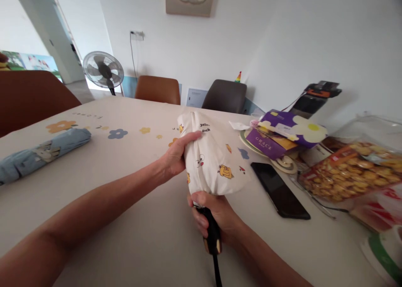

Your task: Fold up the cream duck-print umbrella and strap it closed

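A white folding umbrella [210, 165] with yellow duck prints and a black handle is held over the table, its canopy gathered around the shaft and partly loose on the right side. My left hand [180, 153] is closed around the canopy's left side, thumb lying across the cloth. Lower down, my right hand [216, 213] grips the umbrella where the canopy meets the handle, and a black strap hangs below. On the left of the table lies a rolled blue umbrella [47, 153], apart from both hands.
A white table [132, 220] with printed flowers spreads beneath. To the right are a black phone [281, 190], a purple tissue pack [292, 125], a bag of round snacks [358, 167] and a cable. Chairs [158, 90] and a fan [103, 69] stand beyond.
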The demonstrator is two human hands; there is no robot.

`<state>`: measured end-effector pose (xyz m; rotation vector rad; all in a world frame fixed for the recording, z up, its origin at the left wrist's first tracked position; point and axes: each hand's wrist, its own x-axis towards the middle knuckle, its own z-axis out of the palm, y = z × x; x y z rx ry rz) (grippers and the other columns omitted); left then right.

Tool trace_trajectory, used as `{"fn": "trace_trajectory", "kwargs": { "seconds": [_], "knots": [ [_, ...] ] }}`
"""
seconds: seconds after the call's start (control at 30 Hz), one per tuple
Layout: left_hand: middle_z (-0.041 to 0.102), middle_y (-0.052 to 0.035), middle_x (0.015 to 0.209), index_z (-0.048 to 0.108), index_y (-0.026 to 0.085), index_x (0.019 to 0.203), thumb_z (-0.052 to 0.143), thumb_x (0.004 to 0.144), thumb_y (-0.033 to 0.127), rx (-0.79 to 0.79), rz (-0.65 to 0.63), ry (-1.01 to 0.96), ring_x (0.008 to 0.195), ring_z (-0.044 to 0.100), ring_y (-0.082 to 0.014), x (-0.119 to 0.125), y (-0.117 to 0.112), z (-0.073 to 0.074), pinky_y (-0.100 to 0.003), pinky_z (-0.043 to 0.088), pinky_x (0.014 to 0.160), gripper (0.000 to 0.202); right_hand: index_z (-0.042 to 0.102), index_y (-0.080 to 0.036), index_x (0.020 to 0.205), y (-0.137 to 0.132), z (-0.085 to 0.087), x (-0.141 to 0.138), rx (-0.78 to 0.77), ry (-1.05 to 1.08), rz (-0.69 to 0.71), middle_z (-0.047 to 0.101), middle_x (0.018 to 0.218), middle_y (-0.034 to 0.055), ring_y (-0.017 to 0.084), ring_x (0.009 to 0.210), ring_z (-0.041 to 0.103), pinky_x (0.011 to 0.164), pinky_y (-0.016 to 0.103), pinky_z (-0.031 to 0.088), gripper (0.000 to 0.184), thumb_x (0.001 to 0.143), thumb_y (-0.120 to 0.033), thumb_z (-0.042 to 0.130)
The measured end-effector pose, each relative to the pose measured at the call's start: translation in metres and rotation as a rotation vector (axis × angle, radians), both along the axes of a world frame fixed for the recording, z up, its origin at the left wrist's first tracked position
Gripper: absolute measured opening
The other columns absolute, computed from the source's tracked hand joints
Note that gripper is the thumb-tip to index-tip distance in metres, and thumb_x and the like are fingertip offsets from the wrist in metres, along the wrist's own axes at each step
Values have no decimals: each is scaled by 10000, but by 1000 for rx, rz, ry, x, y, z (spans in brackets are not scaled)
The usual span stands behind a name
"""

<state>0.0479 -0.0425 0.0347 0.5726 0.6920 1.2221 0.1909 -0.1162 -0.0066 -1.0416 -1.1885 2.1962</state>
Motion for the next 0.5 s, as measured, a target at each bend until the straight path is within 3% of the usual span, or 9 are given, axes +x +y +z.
{"fn": "trace_trajectory", "kwargs": {
  "seconds": [0.1, 0.17, 0.23, 0.33, 0.43, 0.5],
  "knots": [
    [665, -107, 826, 623, 118, 895, 623, 725, 357, -29, 162, 61, 825, 618, -232, -19, 26, -16, -347, 494, 795, 294, 483, -172, 695, -1, -3, -3, -97, -2, -26, 388, 368, -86, 59, 284, 358, 308, 162, 282, 213, 708, -380, 525],
    [625, -94, 737, 596, 126, 820, 595, 753, 296, -128, 302, 171, 749, 605, -209, -35, 44, -31, -333, 501, 723, 183, 485, -167, 708, -1, -3, -5, -185, -36, -44, 389, 382, -85, 61, 294, 390, 315, 157, 294, 225, 737, -389, 511],
    [582, -61, 712, 561, 149, 825, 541, 798, 228, -150, 413, 216, 729, 581, -165, -52, 59, -44, -291, 490, 707, 86, 489, -163, 725, 0, -3, -7, -244, -79, -65, 385, 392, -84, 66, 305, 419, 326, 158, 322, 236, 767, -395, 493],
    [553, -38, 772, 532, 145, 862, 474, 857, 226, -145, 508, 257, 738, 558, -126, -70, 70, -57, -271, 482, 695, 100, 483, -167, 753, -1, -3, -9, -252, -110, -91, 385, 404, -84, 79, 309, 430, 331, 173, 357, 218, 783, -383, 484],
    [555, -32, 852, 533, 124, 894, 498, 860, 246, -124, 519, 320, 744, 549, -124, -71, 68, -54, -295, 481, 673, 131, 480, -169, 761, -2, -2, -8, -213, -117, -103, 392, 406, -81, 88, 311, 440, 325, 177, 359, 204, 785, -371, 478],
    [560, -17, 842, 537, 132, 872, 513, 849, 219, -58, 492, 363, 750, 542, -112, -65, 59, -42, -288, 471, 717, 93, 483, -168, 755, -1, -2, -7, -212, -122, -103, 395, 402, -77, 92, 321, 458, 324, 170, 354, 216, 789, -381, 470]
  ]
}}
